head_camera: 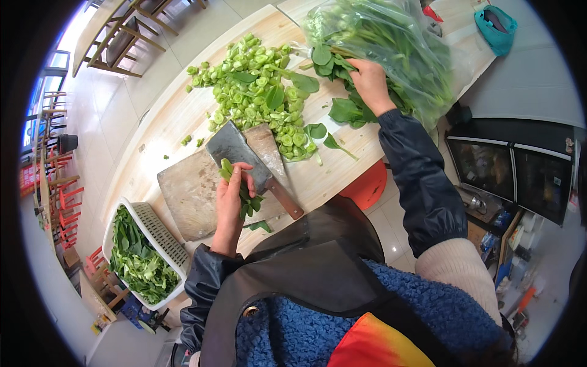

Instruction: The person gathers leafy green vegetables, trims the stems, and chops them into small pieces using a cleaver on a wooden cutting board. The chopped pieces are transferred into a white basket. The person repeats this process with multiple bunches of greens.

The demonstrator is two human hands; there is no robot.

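Observation:
My left hand (pixel 233 197) holds a small bunch of leafy greens (pixel 226 169) above a worn wooden cutting board (pixel 185 197). Beside it a cleaver (pixel 238 149) lies flat on the board, its wooden handle (pixel 283 198) towards my body. My right hand (pixel 370 85) reaches across the table, fingers closed on green leaves (pixel 337 66) at the mouth of a clear plastic bag (pixel 390 41) full of leafy stalks. Between bag and board spreads a heap of cut stem bases (pixel 257 87), with a few loose leaves on it.
A white plastic basket (pixel 158 234) of cut greens stands left of the board. Loose leaves (pixel 337 144) lie near the front edge of the wooden table (pixel 142 151). A red stool (pixel 367 186) is partly under the table. At the far right sits a teal bag (pixel 497 34).

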